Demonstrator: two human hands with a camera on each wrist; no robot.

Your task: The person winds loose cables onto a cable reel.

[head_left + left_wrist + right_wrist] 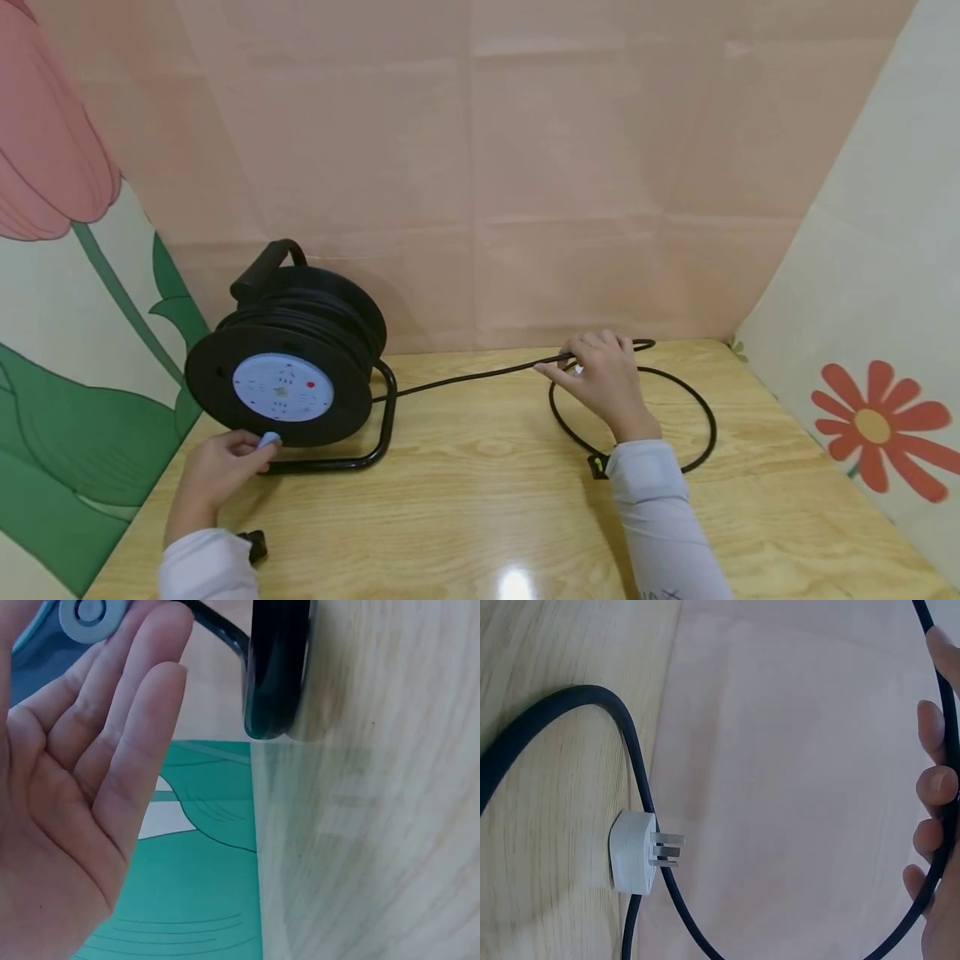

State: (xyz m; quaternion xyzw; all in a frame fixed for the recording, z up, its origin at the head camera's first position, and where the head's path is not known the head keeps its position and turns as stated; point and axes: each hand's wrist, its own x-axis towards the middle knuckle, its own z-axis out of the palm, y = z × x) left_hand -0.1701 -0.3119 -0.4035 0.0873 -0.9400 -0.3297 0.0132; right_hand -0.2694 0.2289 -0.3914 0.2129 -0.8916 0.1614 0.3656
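Observation:
A black cable reel point(352, 392) stands at the left of the table, with a pale blue socket panel point(262, 387) on its front disc. My left hand point(217, 471) pinches the small light-blue crank knob point(269, 438) at the disc's lower edge; the left wrist view shows the round knob point(69, 622) partly cut off. From the reel, a black cable point(472, 377) runs rightward to my right hand point(607, 383), whose fingers curl round it. Beyond that hand the cable loops on the table. In the right wrist view a white three-pin plug point(632, 851) lies beside the loop.
The reel rests on a bent black tube frame point(386, 425) and has a carrying handle point(258, 271) on top. Under everything is a light wood-grain table point(465, 500). A pinkish sheet point(562, 167) hangs behind, with flower-patterned panels point(847, 275) at the sides.

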